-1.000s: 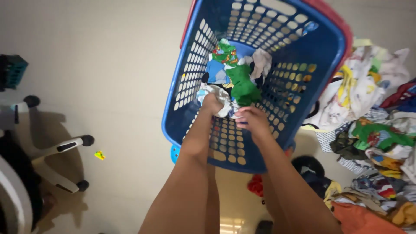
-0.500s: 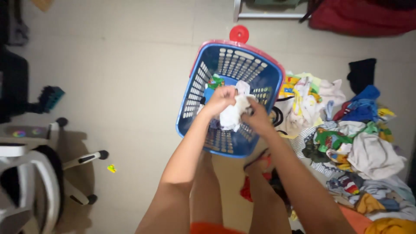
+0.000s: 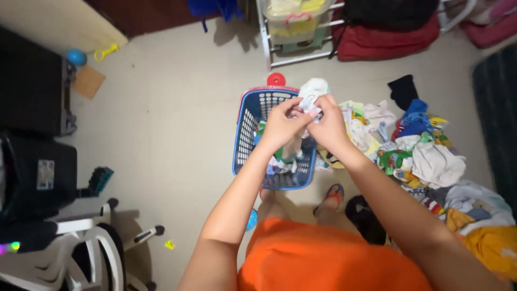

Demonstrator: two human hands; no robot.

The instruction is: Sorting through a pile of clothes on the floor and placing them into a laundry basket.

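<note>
A small white garment (image 3: 312, 91) is pinched by the fingers of both hands, left hand (image 3: 280, 126) and right hand (image 3: 329, 126); soft, light and limp, it is best gripped at its edges.

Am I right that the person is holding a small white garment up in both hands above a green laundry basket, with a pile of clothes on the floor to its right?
Not quite: the laundry basket is blue, not green, as the head view shows. The rest holds: the left hand and right hand hold the small white garment above it, with the pile of clothes to its right.
</note>
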